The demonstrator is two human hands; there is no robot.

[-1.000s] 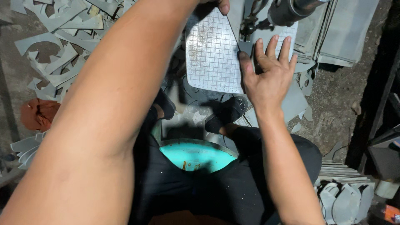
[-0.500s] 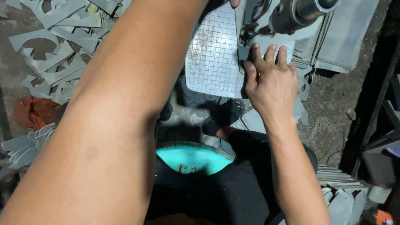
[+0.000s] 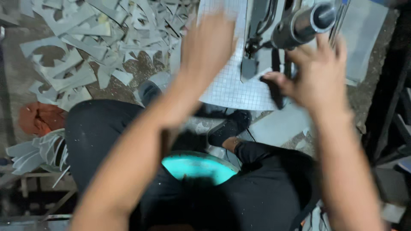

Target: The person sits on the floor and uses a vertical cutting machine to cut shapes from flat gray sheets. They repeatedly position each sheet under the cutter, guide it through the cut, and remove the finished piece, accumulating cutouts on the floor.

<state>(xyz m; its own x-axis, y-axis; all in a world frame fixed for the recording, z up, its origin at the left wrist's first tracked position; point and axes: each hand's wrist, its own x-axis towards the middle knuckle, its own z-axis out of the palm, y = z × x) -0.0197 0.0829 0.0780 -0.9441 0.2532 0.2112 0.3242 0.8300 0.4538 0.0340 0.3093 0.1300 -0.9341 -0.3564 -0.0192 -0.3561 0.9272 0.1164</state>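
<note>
Left hand [image 3: 207, 47]: blurred at 12 o'clock, lying on the gridded sheet [image 3: 231, 83]; grip unclear.
Right hand [image 3: 319, 75]: fingers spread wide on the sheet, at 2 o'clock.

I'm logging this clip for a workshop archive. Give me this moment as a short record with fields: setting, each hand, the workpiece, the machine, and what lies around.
setting: seated person in black trousers, teal stool between the legs
left hand: blurred, resting on the gridded sheet
right hand: on the sheet's right edge beside the machine
workpiece: pale sheet with fine square grid, lying flat
machine: metal cutting machine above the sheet; type unclear
surroundings: grey offcuts strewn on the floor, orange cloth at left
</note>
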